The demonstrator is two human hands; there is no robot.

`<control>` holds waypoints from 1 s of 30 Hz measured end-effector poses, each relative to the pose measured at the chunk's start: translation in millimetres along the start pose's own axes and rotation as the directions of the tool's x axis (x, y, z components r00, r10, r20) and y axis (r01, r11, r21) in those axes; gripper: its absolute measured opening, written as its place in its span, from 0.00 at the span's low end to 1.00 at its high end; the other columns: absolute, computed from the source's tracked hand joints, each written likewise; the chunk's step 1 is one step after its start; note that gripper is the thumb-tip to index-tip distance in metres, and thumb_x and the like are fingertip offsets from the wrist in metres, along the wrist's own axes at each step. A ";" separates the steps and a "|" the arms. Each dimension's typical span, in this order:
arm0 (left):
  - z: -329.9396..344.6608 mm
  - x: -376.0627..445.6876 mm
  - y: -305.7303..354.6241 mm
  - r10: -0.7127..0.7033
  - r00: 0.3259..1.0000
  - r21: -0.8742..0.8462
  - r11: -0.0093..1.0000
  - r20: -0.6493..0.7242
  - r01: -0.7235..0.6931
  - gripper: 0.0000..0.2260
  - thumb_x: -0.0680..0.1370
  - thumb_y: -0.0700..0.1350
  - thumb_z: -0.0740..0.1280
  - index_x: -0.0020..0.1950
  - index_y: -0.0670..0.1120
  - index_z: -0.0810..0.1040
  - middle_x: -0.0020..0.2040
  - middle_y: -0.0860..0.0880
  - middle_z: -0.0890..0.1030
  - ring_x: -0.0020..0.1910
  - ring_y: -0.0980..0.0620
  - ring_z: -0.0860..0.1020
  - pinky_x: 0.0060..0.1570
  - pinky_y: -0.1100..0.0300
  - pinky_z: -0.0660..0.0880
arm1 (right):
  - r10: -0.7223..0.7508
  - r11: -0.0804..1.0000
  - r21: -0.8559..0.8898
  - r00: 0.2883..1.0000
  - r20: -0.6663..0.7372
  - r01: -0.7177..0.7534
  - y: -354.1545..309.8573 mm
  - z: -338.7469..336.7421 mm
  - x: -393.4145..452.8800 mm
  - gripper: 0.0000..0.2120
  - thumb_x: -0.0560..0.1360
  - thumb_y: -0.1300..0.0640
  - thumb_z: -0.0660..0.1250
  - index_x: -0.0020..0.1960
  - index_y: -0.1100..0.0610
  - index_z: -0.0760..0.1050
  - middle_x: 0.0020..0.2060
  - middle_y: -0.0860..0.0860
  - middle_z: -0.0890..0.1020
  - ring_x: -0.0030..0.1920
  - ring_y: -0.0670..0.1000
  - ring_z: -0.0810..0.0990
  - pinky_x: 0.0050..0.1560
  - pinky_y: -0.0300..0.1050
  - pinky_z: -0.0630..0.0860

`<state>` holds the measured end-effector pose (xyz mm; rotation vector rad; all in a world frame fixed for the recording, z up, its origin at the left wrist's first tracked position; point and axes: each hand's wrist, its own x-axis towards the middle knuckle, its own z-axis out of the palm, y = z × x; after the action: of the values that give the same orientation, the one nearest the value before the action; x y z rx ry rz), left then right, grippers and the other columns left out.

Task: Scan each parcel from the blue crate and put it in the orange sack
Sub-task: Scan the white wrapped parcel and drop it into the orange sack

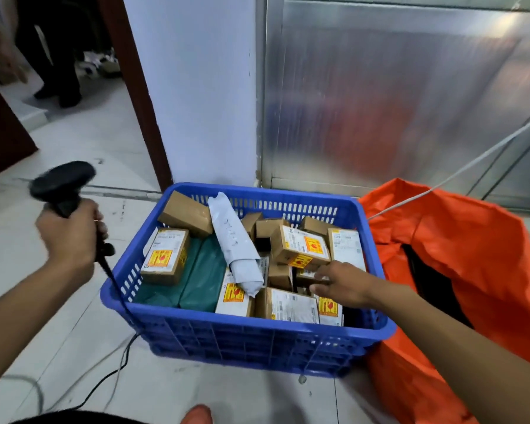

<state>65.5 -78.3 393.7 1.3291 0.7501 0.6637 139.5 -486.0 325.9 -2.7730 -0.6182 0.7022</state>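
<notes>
Two containers stand side by side on the pale tiled floor (74,316): a blue crate (257,338) at centre and an orange sack (459,258) touching its right side, mouth gaping dark, contents not visible. The crate is filled with parcels: roughly a dozen small cardboard boxes, an exact count being prevented by overlap, several bearing white labels and yellow-and-red fragile stickers; one labelled box (166,260) lies at the left on two dark green flat packets (202,270); one plain brown box (186,214) tilts against the far left wall; one grey rolled mailer bag (236,243) lies diagonally across the middle. The right hand (341,283) reaches over the near right part of the crate, fingers extended and relaxed, just above or touching the boxes there, gripping nothing. The left hand (72,234), left of the crate, is closed round the handle of one black barcode scanner (62,185), whose black cable (117,289) runs down to the floor. One white cord (459,169) crosses above the sack.
</notes>
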 end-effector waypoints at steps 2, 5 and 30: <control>27.6 -19.9 14.6 0.069 0.996 0.061 0.995 0.062 -0.073 0.08 0.77 0.42 0.65 0.38 0.50 0.72 0.31 0.51 0.73 0.21 0.55 0.69 0.25 0.59 0.70 | -0.016 1.000 -0.005 1.000 0.002 0.016 -3.4 0.2 0.1 0.19 0.81 0.43 0.62 0.62 0.55 0.77 0.57 0.53 0.77 0.57 0.56 0.75 0.55 0.49 0.73; 61.8 -48.2 24.0 0.063 0.977 0.077 0.994 0.205 -0.080 0.10 0.80 0.42 0.68 0.38 0.48 0.74 0.28 0.50 0.74 0.21 0.54 0.69 0.23 0.62 0.69 | -0.038 0.999 0.004 0.999 0.005 0.038 -8.5 1.7 1.0 0.18 0.81 0.42 0.61 0.57 0.55 0.78 0.52 0.50 0.74 0.53 0.54 0.73 0.51 0.47 0.70; 138.4 -114.3 -1.7 -0.129 0.895 0.263 0.965 0.428 0.013 0.05 0.80 0.40 0.66 0.43 0.43 0.77 0.33 0.47 0.77 0.28 0.52 0.72 0.27 0.61 0.70 | 0.021 0.999 -0.044 0.987 0.160 -0.014 -43.4 29.0 38.9 0.26 0.81 0.44 0.63 0.75 0.53 0.66 0.71 0.54 0.72 0.69 0.57 0.72 0.66 0.52 0.72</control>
<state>106.8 -251.8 414.7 1.6071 0.5166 0.1889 141.3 -427.1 298.3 -2.7829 -0.6466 0.9346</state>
